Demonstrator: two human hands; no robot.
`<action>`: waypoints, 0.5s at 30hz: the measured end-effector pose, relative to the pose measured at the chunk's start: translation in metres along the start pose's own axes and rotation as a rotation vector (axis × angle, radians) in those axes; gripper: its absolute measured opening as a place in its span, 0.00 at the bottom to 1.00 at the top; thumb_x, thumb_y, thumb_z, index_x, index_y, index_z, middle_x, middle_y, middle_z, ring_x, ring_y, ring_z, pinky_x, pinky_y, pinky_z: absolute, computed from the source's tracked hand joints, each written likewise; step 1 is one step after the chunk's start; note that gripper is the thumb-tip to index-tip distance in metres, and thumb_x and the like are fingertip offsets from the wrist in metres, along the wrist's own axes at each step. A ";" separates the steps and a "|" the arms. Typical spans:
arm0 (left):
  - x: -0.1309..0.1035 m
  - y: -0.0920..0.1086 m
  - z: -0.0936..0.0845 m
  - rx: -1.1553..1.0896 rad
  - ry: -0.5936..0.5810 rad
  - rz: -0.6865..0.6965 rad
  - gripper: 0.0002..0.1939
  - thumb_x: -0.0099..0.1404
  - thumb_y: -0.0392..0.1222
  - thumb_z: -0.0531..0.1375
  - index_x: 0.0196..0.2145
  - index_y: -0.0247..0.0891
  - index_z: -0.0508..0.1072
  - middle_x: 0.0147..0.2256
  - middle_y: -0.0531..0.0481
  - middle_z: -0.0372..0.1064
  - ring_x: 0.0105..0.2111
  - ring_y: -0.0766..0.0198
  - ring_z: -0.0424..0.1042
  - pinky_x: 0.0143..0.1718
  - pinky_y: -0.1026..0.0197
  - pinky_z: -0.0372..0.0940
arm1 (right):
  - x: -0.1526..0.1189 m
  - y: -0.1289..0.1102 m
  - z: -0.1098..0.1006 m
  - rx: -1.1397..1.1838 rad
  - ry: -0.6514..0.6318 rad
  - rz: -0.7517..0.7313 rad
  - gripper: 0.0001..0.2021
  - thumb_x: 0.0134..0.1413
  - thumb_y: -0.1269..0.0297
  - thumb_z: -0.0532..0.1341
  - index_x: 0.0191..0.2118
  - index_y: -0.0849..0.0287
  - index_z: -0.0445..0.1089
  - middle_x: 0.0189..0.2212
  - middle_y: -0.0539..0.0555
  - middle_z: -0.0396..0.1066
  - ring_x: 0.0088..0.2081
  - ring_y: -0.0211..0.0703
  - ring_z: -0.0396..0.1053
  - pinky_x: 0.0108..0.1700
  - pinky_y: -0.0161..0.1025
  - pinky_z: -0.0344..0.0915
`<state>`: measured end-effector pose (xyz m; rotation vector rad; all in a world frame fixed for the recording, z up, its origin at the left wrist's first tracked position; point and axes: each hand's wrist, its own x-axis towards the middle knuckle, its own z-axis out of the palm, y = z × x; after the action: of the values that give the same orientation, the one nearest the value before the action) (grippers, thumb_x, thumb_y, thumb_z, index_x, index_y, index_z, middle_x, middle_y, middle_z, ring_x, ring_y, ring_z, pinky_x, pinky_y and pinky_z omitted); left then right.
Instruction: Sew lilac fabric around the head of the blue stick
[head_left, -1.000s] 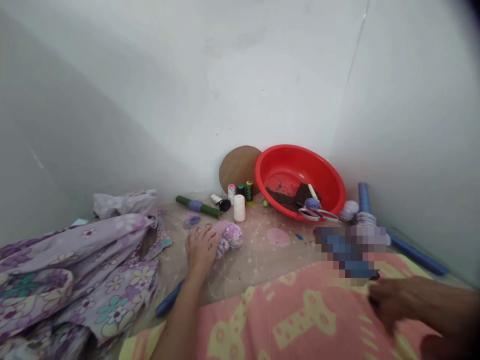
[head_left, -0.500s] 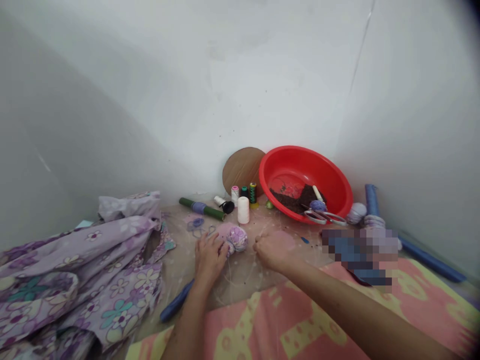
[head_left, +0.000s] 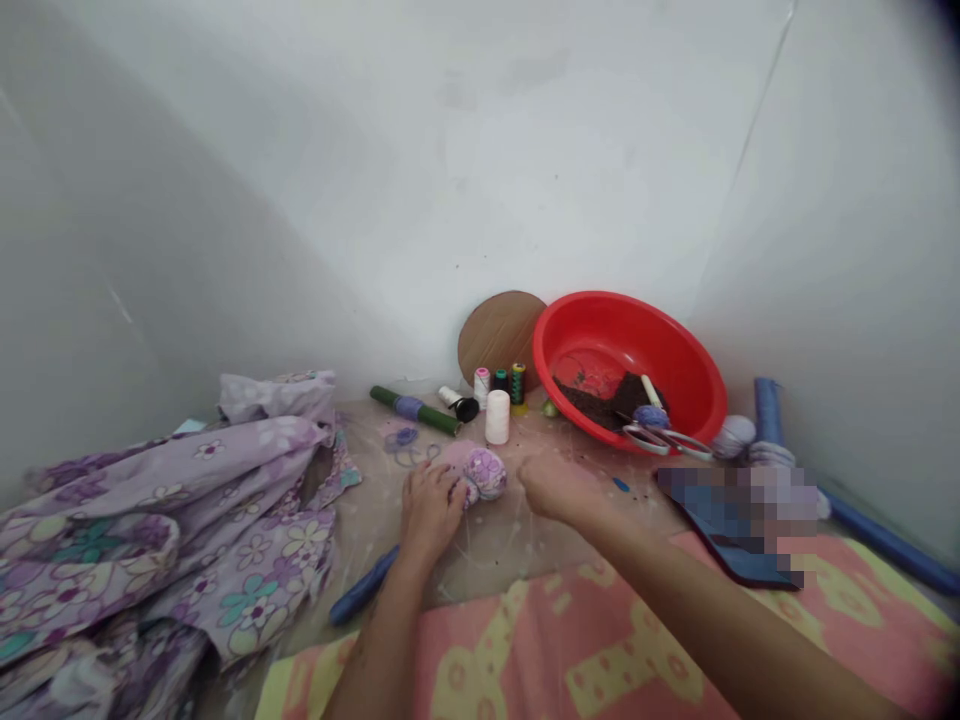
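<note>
A small floral cloth bundle (head_left: 485,472), rounded at its right end and cinched around its middle, lies on the clear plastic-like sheet in front of me. My left hand (head_left: 433,512) rests palm down at the bundle's left side, its fingers stretched out and touching it. Just right of the bundle, apart from it, is my right hand (head_left: 556,487), with fingers closed together; whatever they pinch is too small to make out. Beyond the bundle stands a white thread spool (head_left: 497,417). Loose purple yarn (head_left: 405,438) lies behind my left hand.
A red basin (head_left: 630,300) with dark material and scissors (head_left: 667,440) stands at the back right. Floral fabric (head_left: 247,520) is heaped left. A yarn-wrapped green stick (head_left: 442,422), smaller spools, a cardboard disc (head_left: 495,335), a phone-like slab (head_left: 724,545) and blue rolls (head_left: 892,540) lie around.
The view has shifted slightly, so things appear farther right. The left hand's fingers look less spread over the bundle. The right hand remains closed beside it, slightly farther forward.
</note>
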<state>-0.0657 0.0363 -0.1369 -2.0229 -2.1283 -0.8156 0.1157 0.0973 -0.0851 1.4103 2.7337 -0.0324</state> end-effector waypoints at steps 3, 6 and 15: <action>0.000 0.002 -0.002 -0.015 -0.017 -0.001 0.17 0.60 0.46 0.47 0.37 0.41 0.73 0.43 0.49 0.68 0.48 0.56 0.55 0.51 0.52 0.46 | -0.002 0.023 -0.013 0.110 0.026 0.008 0.08 0.44 0.74 0.53 0.28 0.63 0.70 0.29 0.59 0.72 0.32 0.45 0.69 0.30 0.34 0.61; 0.000 0.003 -0.003 -0.028 -0.034 0.006 0.18 0.61 0.46 0.46 0.38 0.40 0.73 0.41 0.49 0.69 0.47 0.57 0.56 0.50 0.53 0.47 | -0.009 0.039 -0.023 0.415 0.037 -0.011 0.07 0.47 0.71 0.51 0.29 0.61 0.66 0.25 0.53 0.71 0.19 0.34 0.66 0.20 0.29 0.58; 0.000 0.001 -0.005 -0.079 -0.211 -0.062 0.18 0.61 0.46 0.46 0.39 0.40 0.72 0.35 0.48 0.70 0.38 0.58 0.61 0.39 0.60 0.54 | -0.026 0.020 -0.023 1.670 0.261 -0.086 0.11 0.41 0.61 0.59 0.30 0.60 0.60 0.21 0.47 0.68 0.12 0.28 0.57 0.15 0.29 0.56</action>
<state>-0.0664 0.0344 -0.1320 -2.1805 -2.3150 -0.7349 0.1459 0.0888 -0.0602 1.3045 2.6596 -2.7004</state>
